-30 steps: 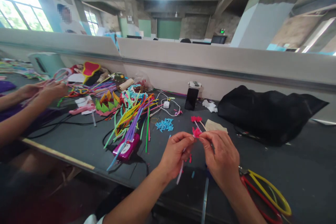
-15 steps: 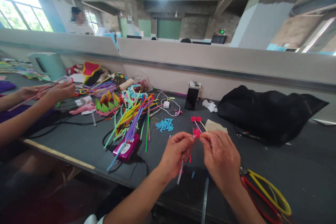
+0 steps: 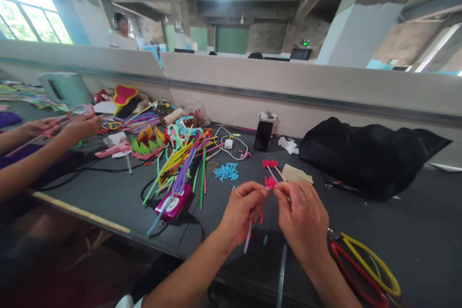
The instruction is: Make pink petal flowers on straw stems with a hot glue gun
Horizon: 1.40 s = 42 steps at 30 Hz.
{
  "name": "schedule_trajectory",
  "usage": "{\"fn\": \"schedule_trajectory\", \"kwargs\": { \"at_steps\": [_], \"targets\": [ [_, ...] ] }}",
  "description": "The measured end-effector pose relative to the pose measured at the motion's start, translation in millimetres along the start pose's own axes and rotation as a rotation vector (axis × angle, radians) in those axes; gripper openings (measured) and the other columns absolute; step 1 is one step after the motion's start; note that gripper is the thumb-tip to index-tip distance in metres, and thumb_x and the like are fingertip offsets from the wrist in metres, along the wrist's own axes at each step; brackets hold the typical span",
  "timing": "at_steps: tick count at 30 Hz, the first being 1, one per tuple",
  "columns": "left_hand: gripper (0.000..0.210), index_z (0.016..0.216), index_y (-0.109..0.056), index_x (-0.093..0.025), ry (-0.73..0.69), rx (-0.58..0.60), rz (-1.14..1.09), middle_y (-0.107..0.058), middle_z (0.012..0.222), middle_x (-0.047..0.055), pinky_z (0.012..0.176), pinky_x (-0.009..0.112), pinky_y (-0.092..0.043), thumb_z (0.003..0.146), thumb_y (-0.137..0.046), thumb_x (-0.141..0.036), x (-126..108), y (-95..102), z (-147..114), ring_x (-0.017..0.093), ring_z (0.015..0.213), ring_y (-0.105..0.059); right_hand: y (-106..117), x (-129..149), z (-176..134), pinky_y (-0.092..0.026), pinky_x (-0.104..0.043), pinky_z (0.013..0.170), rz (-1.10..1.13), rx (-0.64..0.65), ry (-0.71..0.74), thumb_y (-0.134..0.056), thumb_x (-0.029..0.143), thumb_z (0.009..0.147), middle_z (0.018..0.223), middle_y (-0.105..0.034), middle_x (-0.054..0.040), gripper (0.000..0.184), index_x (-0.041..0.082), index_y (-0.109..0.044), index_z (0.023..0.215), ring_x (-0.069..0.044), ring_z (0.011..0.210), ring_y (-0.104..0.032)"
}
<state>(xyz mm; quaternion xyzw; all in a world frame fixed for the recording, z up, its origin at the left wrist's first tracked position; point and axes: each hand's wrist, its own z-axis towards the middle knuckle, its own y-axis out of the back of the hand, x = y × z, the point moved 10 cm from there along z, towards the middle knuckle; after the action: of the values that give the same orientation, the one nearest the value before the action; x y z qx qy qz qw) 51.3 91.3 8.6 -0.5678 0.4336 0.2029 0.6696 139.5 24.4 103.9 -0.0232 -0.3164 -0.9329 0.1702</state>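
Observation:
A small pink pipe-cleaner flower (image 3: 269, 183) is pinched at its base by my left hand (image 3: 242, 209), and its pale stem (image 3: 247, 238) hangs below the fingers. My right hand (image 3: 303, 216) has thumb and forefinger closed at the flower's right side; what lies between those tips is too small to tell. Just beyond the fingers lie finished-looking pink flowers (image 3: 270, 163) on pale stems. A few short pink pieces (image 3: 261, 217) show on the table between my hands. Scissors (image 3: 366, 262) with one red and one yellow handle lie beside my right wrist.
Short blue pieces (image 3: 226, 172) form a pile left of my hands, near a bundle of coloured pipe cleaners (image 3: 180, 173) on a magenta device (image 3: 175, 204). A phone (image 3: 263, 135) stands behind; a black bag (image 3: 368, 159) lies right. A co-worker's hands (image 3: 81, 125) hold strands at left.
My right hand has shifted very slightly left, with both hands still at the flower. The co-worker's hands moved a little, and the person behind the partition moved right.

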Motion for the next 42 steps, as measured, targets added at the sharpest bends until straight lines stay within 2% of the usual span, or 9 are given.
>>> {"fn": "schedule_trajectory", "kwargs": {
  "at_steps": [10,18,23,27,29,31,35,37,42],
  "targets": [
    [0.012,0.069,-0.066,-0.016,0.010,-0.002,0.037,-0.036,0.042,-0.009,0.042,0.022,-0.016,0.072,-0.071,-0.027,-2,-0.5,-1,0.004,0.038,-0.023,0,-2,1,-0.044,-0.033,0.075,0.065,-0.018,-0.031,-0.050,0.023,0.095,0.084,-0.064,-0.0051,0.010,0.020,-0.057,0.089,-0.021,0.084,-0.057],
    [0.022,0.072,-0.065,-0.015,0.050,0.057,0.010,-0.039,0.047,-0.008,0.041,0.022,-0.013,0.071,-0.073,-0.036,3,-1.4,2,0.003,0.039,-0.023,5,-4,1,-0.047,-0.032,0.080,0.139,-0.053,-0.028,-0.058,0.025,0.092,0.088,-0.067,-0.0036,0.006,0.021,-0.062,0.094,-0.018,0.086,-0.060],
    [0.025,0.076,-0.065,-0.014,0.053,0.103,-0.021,-0.042,0.049,-0.007,0.039,0.021,-0.012,0.075,-0.071,-0.038,1,-3.6,2,0.002,0.037,-0.024,22,-14,6,-0.047,-0.028,0.072,0.198,-0.109,-0.095,-0.060,0.027,0.091,0.084,-0.065,-0.0023,0.007,0.021,-0.063,0.092,-0.016,0.078,-0.059],
    [0.026,0.079,-0.065,-0.013,0.037,0.104,-0.038,-0.049,0.051,-0.005,0.039,0.021,-0.017,0.078,-0.069,-0.039,-4,-4.2,3,0.003,0.036,-0.031,28,-21,12,-0.045,-0.027,0.064,0.206,-0.087,-0.140,-0.059,0.030,0.091,0.079,-0.064,-0.0009,0.011,0.022,-0.064,0.086,-0.014,0.070,-0.057],
    [0.029,0.080,-0.066,-0.013,0.014,0.074,-0.034,-0.053,0.055,-0.004,0.039,0.020,-0.021,0.077,-0.071,-0.041,-8,-1.4,3,0.003,0.038,-0.036,21,-28,14,-0.045,-0.027,0.065,0.208,-0.038,-0.156,-0.058,0.032,0.090,0.079,-0.064,-0.0004,0.013,0.022,-0.064,0.086,-0.014,0.069,-0.058],
    [0.032,0.082,-0.067,-0.013,-0.009,0.026,-0.038,-0.054,0.061,-0.003,0.040,0.020,-0.023,0.073,-0.075,-0.043,-13,4.0,5,0.004,0.041,-0.040,4,-38,14,-0.045,-0.027,0.066,0.201,0.052,-0.169,-0.058,0.034,0.090,0.081,-0.066,-0.0004,0.014,0.023,-0.065,0.087,-0.015,0.071,-0.060],
    [0.034,0.082,-0.069,-0.012,-0.044,-0.029,-0.052,-0.052,0.064,-0.003,0.040,0.019,-0.022,0.069,-0.079,-0.042,-24,15.5,9,0.003,0.045,-0.040,-54,-52,3,-0.045,-0.027,0.067,0.118,0.384,-0.119,-0.055,0.030,0.089,0.080,-0.068,-0.0001,0.015,0.023,-0.067,0.083,-0.016,0.075,-0.064],
    [0.033,0.082,-0.069,-0.012,-0.049,-0.046,-0.052,-0.051,0.063,-0.003,0.041,0.019,-0.020,0.070,-0.078,-0.042,-26,21.3,12,0.003,0.044,-0.036,-80,-53,-8,-0.044,-0.026,0.065,0.080,0.508,-0.081,-0.054,0.026,0.088,0.078,-0.067,0.0005,0.016,0.023,-0.068,0.082,-0.016,0.074,-0.064],
    [0.028,0.082,-0.069,-0.011,-0.069,-0.064,-0.068,-0.049,0.062,-0.004,0.042,0.018,-0.020,0.074,-0.075,-0.037,-25,29.0,17,0.001,0.043,-0.032,-113,-41,-26,-0.039,-0.023,0.060,0.047,0.601,-0.021,-0.057,0.017,0.084,0.075,-0.066,0.0005,0.015,0.024,-0.070,0.079,-0.014,0.072,-0.064]
  ]
}}
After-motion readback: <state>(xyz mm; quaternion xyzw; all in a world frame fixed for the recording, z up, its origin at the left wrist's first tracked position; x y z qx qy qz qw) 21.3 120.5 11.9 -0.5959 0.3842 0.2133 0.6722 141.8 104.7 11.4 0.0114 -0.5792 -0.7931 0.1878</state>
